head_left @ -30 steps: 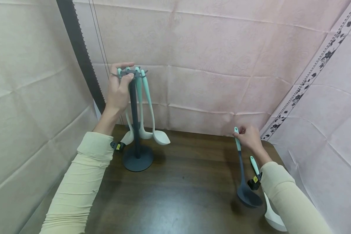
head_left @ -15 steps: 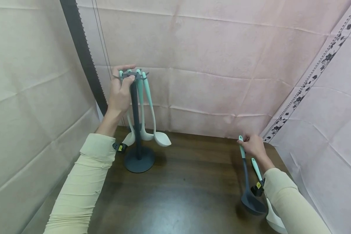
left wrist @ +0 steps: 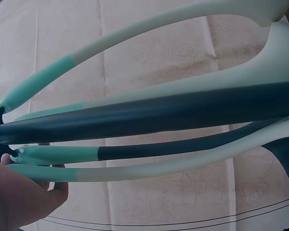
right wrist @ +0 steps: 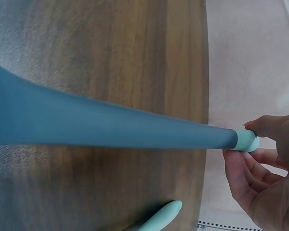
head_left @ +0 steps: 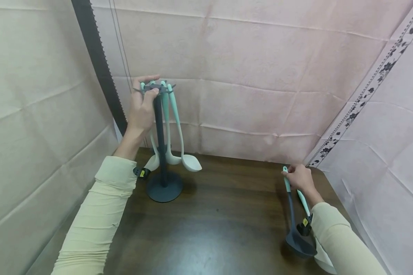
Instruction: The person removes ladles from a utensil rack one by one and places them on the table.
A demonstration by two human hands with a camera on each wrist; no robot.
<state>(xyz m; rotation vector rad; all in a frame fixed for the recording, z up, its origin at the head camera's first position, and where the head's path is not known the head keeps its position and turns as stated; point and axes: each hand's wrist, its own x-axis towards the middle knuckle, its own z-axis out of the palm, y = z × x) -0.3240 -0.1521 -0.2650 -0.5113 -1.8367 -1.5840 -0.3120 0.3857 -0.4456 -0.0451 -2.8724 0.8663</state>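
Note:
My left hand [head_left: 141,110] grips the top of a dark utensil stand [head_left: 164,191], its thumb on the hook ring. Several mint-handled utensils hang from the ring, among them a white ladle [head_left: 191,163]. The left wrist view also shows a hanging utensil with a dark shaft [left wrist: 168,148]. At the right, my right hand [head_left: 300,178] pinches a dark ladle [head_left: 298,244] near the end of its mint handle [right wrist: 245,140], thumb against fingers. The ladle's bowl is low over the table; whether it touches cannot be told.
Beside the dark ladle, another utensil with a mint handle [head_left: 303,202] and white head [head_left: 325,263] lies on the brown wooden table [head_left: 220,229], partly hidden by my right forearm. Pale cloth [head_left: 244,76] hangs behind the table and along both sides.
My right hand has lowered the dark ladle and drawn it slightly toward me and right, closer to the white-headed utensil. My left hand keeps its grip on the stand.

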